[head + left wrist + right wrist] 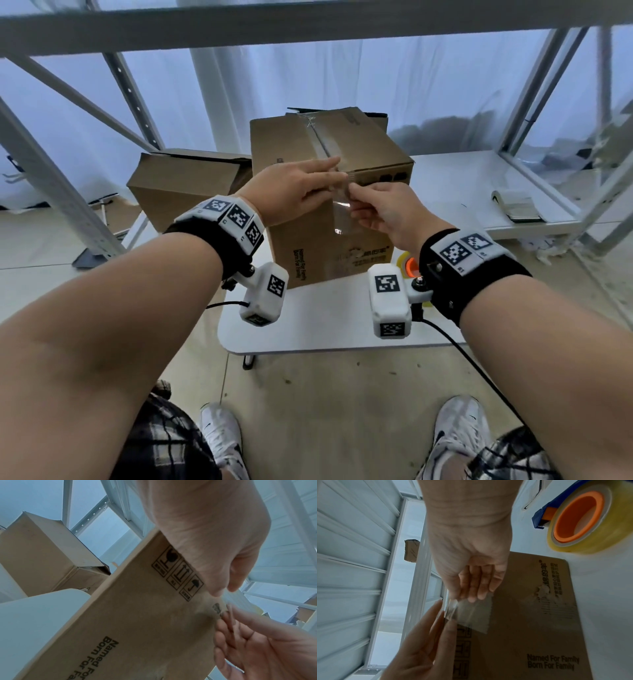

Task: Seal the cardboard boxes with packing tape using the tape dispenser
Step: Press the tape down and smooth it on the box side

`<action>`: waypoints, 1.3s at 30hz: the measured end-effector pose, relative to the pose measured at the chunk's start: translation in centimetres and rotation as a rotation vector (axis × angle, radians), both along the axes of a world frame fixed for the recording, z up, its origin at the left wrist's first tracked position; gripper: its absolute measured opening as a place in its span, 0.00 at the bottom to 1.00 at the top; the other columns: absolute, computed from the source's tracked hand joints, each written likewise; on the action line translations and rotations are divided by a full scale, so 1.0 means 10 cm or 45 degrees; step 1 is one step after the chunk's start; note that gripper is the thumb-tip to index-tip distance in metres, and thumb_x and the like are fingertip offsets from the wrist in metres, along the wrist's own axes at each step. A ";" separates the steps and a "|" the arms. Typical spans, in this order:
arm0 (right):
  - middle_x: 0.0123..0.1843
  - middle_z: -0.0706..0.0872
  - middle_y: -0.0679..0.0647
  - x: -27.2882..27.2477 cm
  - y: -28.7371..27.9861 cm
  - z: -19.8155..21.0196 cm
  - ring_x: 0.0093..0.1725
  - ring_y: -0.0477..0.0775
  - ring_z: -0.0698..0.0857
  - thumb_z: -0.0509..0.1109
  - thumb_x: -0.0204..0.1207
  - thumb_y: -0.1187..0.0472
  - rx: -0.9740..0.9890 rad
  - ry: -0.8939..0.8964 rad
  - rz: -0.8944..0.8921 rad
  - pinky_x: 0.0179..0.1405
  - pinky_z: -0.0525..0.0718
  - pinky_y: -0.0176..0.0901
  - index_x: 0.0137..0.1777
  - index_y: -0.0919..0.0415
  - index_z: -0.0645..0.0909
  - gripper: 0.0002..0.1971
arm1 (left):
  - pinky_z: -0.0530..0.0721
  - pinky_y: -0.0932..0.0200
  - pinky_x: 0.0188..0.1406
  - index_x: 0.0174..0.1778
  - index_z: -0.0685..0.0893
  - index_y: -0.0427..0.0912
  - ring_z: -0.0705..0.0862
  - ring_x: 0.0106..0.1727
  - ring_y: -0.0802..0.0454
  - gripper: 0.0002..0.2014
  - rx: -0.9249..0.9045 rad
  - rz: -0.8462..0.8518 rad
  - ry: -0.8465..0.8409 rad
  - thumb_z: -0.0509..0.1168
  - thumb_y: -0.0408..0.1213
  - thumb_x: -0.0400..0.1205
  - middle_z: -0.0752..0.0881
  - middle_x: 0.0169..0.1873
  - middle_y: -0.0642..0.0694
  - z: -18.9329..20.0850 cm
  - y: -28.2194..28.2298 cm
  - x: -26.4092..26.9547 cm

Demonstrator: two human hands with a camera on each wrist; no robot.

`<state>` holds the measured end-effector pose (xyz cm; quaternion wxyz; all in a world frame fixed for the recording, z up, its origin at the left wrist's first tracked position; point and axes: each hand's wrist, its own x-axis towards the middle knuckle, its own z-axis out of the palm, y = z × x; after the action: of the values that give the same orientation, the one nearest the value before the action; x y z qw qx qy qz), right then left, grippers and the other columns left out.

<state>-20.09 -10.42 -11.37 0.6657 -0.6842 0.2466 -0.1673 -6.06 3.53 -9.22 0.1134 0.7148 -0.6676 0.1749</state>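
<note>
Tape (342,205) runs over the top seam of the box (308,246) and down its front face, where both hands meet at the upper edge. Left hand (294,192) lies with straight fingers on the strip, while the right hand (380,209) pinches the strip's loose end between thumb and fingertips. Dispenser (578,519) with its roll sits on the table (329,325) just beside the box, and a 2nd box (185,185) stands behind at left.

You have two cardboard boxes: one (329,164) under your hands, one (185,185) left of them. One tape dispenser (576,519) sits by your right wrist.
</note>
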 end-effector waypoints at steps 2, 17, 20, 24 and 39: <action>0.36 0.87 0.53 0.00 0.02 0.04 0.37 0.48 0.84 0.70 0.79 0.59 0.010 0.009 0.004 0.49 0.84 0.42 0.45 0.63 0.84 0.08 | 0.82 0.47 0.61 0.76 0.71 0.46 0.83 0.64 0.42 0.25 0.054 0.132 0.114 0.63 0.43 0.82 0.77 0.72 0.45 0.04 0.00 0.02; 0.32 0.82 0.52 -0.03 0.11 0.11 0.29 0.44 0.79 0.70 0.80 0.59 -0.159 0.086 -0.109 0.37 0.83 0.35 0.45 0.64 0.84 0.08 | 0.56 0.50 0.79 0.83 0.50 0.58 0.54 0.83 0.49 0.37 0.430 0.431 0.153 0.61 0.57 0.82 0.53 0.84 0.52 0.10 -0.21 0.10; 0.31 0.82 0.53 -0.01 0.14 0.07 0.29 0.45 0.79 0.69 0.80 0.60 -0.214 0.085 -0.119 0.35 0.83 0.33 0.44 0.66 0.84 0.09 | 0.58 0.51 0.78 0.83 0.53 0.57 0.54 0.83 0.50 0.37 0.441 0.417 0.196 0.63 0.55 0.81 0.55 0.83 0.51 0.15 -0.20 0.07; 0.32 0.83 0.54 0.02 0.16 0.03 0.28 0.44 0.80 0.67 0.82 0.59 -0.331 0.097 -0.132 0.30 0.81 0.28 0.45 0.67 0.84 0.11 | 0.60 0.51 0.76 0.83 0.57 0.56 0.56 0.83 0.51 0.35 0.412 0.419 0.222 0.64 0.54 0.81 0.58 0.83 0.52 0.16 -0.20 0.06; 0.33 0.84 0.52 0.12 0.15 -0.23 0.29 0.45 0.81 0.68 0.81 0.56 -0.531 -0.018 -0.220 0.31 0.80 0.33 0.47 0.62 0.83 0.09 | 0.41 0.42 0.81 0.82 0.55 0.60 0.48 0.84 0.54 0.32 0.545 0.365 0.441 0.51 0.55 0.80 0.52 0.83 0.58 0.23 -0.27 0.10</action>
<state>-18.93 -8.89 -13.67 0.4946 -0.7821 0.2598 -0.2760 -5.05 0.87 -6.94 0.0466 0.8285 -0.5523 -0.0798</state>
